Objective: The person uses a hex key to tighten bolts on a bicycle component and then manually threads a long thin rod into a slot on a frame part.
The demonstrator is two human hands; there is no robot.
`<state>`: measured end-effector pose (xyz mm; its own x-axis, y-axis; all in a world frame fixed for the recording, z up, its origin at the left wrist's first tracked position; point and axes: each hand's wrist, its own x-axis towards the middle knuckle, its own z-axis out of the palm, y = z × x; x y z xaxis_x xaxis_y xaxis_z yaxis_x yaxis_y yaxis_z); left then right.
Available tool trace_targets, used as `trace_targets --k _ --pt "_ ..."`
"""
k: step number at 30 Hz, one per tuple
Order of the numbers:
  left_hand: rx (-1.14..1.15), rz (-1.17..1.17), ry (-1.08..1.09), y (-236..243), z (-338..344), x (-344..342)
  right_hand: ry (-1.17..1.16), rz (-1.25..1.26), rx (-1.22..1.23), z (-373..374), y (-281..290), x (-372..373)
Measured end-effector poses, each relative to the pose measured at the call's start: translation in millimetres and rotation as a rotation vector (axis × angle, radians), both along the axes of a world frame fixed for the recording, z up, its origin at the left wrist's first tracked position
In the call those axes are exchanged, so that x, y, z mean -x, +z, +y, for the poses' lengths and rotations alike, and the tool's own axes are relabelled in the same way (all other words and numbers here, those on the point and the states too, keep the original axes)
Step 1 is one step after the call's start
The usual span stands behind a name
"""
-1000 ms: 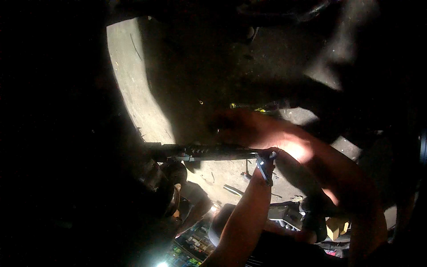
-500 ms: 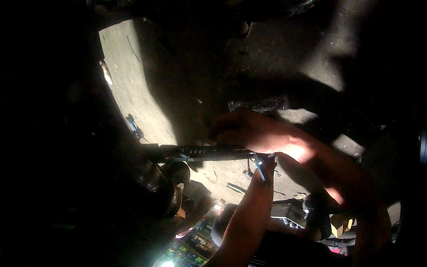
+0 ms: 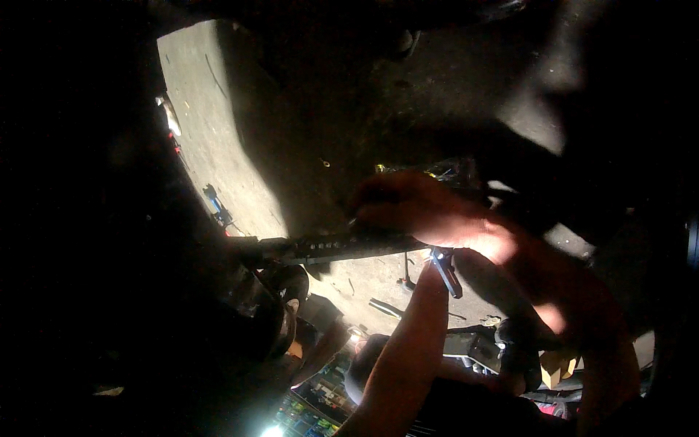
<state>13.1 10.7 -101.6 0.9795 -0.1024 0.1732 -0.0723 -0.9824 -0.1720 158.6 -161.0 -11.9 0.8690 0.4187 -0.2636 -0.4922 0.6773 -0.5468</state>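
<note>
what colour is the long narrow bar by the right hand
The long narrow bar looks black in the dim head view.

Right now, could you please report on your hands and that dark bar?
Right hand at dark bar, grip unclear. Left hand hidden; metallic tool by left forearm. Deep shadow obscures contact.

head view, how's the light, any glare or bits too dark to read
Head view: the far left is nearly black beside a brightly lit floor strip; head view: white glare from a light at the bottom edge; head view: the right wrist is washed out, while the right hand sits in shadow, its grip unreadable.
</note>
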Motion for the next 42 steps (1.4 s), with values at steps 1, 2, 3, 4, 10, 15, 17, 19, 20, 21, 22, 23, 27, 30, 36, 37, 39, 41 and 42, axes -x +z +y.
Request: trace_targets --k 1,2,3,4,10,15,17,19,20,21,22,23,27,30,36,37,39,41,42 --pt "0.001 0.003 -0.002 -1 -1 1 0.026 0.008 0.015 0 -1 0" --pt "0.005 0.003 0.000 -1 -1 2 0.027 0.009 0.019 -2 -3 1" --pt "0.000 0.000 -0.001 0 1 1 0.027 0.015 -0.033 -2 -3 1" --pt "-0.004 -0.002 -0.004 1 2 0 0.028 0.021 -0.084 -2 -3 0" --pt "-0.002 0.003 -0.010 1 3 -2 0.032 -0.054 -0.017 3 -7 -7" --pt "0.001 0.001 -0.023 1 2 -3 0.103 -0.144 -0.040 -12 -12 -15" --pt "0.009 0.008 -0.028 -1 -1 -1 0.139 -0.192 -0.076 -16 -17 -17" --pt "0.004 0.007 -0.034 0 1 -2 0.157 -0.247 -0.087 -11 -20 -20" --pt "-0.001 0.006 -0.036 -1 2 -1 0.155 -0.247 -0.090 -9 -22 -21" --pt "-0.001 0.007 -0.038 -1 1 -2 0.189 -0.271 -0.067 -9 -23 -23" --pt "-0.002 0.008 -0.039 -1 0 -2 0.222 -0.296 -0.044 -8 -23 -25" --pt "-0.001 0.007 -0.042 -1 -1 -3 0.221 -0.297 -0.045 -9 -24 -27" --pt "-0.004 0.008 -0.042 -1 -4 -1 0.271 -0.441 0.038 -6 -26 -37" --pt "0.000 0.019 -0.041 -3 -3 -2 0.423 -0.335 -0.054 0 -22 -40" --pt "0.022 0.028 -0.035 -3 -11 7 0.292 -0.267 -0.086 4 -19 -27" --pt "0.009 0.021 -0.034 0 -6 5 0.234 -0.293 -0.048 4 -15 -29" --pt "-0.006 0.011 -0.036 2 -1 1 0.209 -0.240 -0.085 2 -12 -28" --pt "0.001 0.013 -0.038 3 0 0 0.188 -0.180 -0.109 -3 -7 -23" --pt "0.011 0.016 -0.039 1 -4 1 0.191 -0.089 -0.111 -9 -4 -19"
